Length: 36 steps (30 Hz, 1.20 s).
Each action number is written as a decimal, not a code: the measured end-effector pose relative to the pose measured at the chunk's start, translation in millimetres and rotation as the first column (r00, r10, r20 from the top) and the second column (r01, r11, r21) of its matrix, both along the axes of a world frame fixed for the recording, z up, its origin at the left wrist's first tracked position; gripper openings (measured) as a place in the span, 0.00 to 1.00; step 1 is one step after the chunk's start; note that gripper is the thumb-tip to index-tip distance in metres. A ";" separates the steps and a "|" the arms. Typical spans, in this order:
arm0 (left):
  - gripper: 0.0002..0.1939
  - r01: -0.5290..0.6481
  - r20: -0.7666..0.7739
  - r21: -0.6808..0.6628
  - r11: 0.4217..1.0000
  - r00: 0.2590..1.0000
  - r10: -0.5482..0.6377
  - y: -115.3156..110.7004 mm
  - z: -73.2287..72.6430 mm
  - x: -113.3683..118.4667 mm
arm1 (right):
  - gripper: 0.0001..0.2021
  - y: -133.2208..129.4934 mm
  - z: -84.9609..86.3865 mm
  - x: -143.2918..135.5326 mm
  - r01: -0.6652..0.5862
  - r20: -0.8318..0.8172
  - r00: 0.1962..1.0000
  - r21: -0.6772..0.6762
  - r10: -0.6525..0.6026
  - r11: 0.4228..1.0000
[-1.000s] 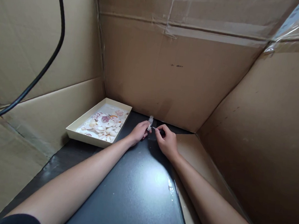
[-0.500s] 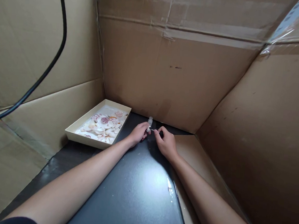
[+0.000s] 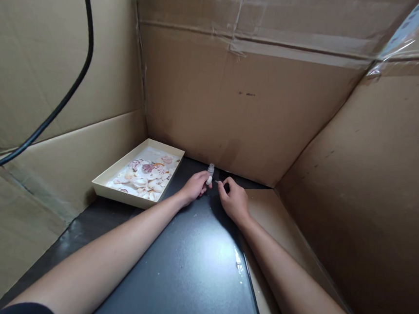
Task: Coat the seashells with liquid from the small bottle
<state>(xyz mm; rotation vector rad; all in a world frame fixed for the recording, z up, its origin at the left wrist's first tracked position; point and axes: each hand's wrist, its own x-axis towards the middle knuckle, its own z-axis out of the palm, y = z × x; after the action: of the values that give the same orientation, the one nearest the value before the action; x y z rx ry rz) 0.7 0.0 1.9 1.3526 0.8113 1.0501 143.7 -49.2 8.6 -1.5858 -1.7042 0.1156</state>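
Note:
Near the back of the dark tabletop, my left hand (image 3: 195,187) is closed, pinching a small white shell-like piece (image 3: 209,180) at its fingertips. My right hand (image 3: 233,198) is closed around a thin, brush-like tool (image 3: 217,181), whose fine tip points left at the white piece. A narrow gap separates that tip from the piece. Just behind my left fingertips stands a small clear glass bottle (image 3: 211,168), its lower part partly hidden by the fingers and the piece.
To the left, a cream tray (image 3: 125,198) bears several white and purple-striped seashells (image 3: 148,168). Cardboard walls (image 3: 214,99) enclose the dark tabletop (image 3: 185,262) at the back and sides. A black cable (image 3: 88,58) hangs at the upper left. Flat cardboard (image 3: 264,206) lies at the right.
The tool's tip has come away from the white piece as my right hand shifted slightly right. My left hand has turned the piece a little, so more white shows.

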 end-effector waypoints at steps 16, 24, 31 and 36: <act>0.10 -0.017 -0.013 -0.020 1.000 1.000 0.016 -0.1 0.6 0.2 | 0.15 -1.5 2.0 0.8 -0.042 -0.011 0.999 -0.007 0.042 0.999; 0.11 -0.061 -0.037 0.002 0.998 0.997 0.061 -0.3 -1.3 1.7 | 0.12 -2.5 3.6 2.1 -0.104 -0.043 0.993 0.030 0.105 0.994; 0.04 -0.130 -0.015 -0.039 0.991 0.991 0.130 -1.2 3.4 3.2 | 0.10 -1.8 1.8 0.6 -0.167 -0.146 0.974 0.066 0.175 0.984; 0.07 -0.110 -0.021 -0.024 0.994 0.994 0.110 -2.1 4.7 2.9 | 0.10 -2.5 1.1 -0.1 -0.192 -0.187 0.959 0.131 0.214 0.973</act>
<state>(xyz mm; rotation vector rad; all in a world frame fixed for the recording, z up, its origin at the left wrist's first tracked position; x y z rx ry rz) 3.7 -2.1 6.6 1.3106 0.9196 1.1100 143.6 -51.7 9.7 -1.2698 -1.6802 0.2701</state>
